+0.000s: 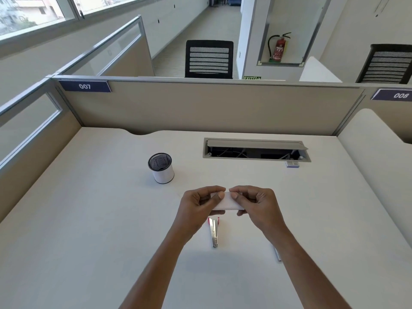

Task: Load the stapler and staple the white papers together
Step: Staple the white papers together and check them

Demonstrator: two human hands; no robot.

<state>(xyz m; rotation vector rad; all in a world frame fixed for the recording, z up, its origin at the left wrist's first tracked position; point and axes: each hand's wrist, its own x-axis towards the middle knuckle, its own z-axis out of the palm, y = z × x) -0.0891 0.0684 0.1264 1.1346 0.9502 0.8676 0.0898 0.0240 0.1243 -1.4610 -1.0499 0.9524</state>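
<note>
Both hands hold a small stack of white papers just above the desk, in the middle of the view. My left hand pinches its left end, and my right hand pinches its right end. Directly below the papers, a red and silver stapler lies on the desk, swung open with its metal staple channel exposed. A thin silver strip of staples rests on the desk, partly hidden by my right forearm. Far right, by the cable hatch, sits a small staple box.
A mesh pen cup with a white band stands to the left, behind the hands. An open cable hatch is set into the white desk at the back. Beige partitions enclose the desk at the back, left and right.
</note>
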